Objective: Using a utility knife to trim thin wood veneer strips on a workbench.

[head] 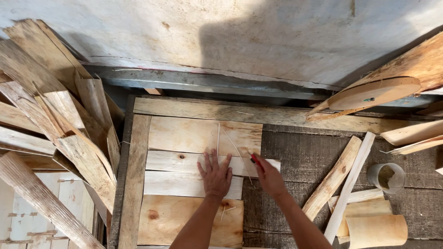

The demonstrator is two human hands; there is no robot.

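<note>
My left hand (215, 174) lies flat, fingers spread, on pale thin wood boards (184, 184) laid side by side inside a wooden frame (136, 157). My right hand (269, 177) is just to its right, pinching a small red-tipped tool, perhaps a pencil or marker (255, 161), with its tip at the right edge of the boards. A thin light strip (235, 147) runs diagonally across the boards, ending near the right hand.
A heap of rough wood slats (50, 124) leans at the left. Loose sticks (339, 177) lie on the dark bench at the right beside a small grey cup (386, 177) and curled veneer sheets (376, 226). A round wooden disc (374, 92) sits upper right below a white wall.
</note>
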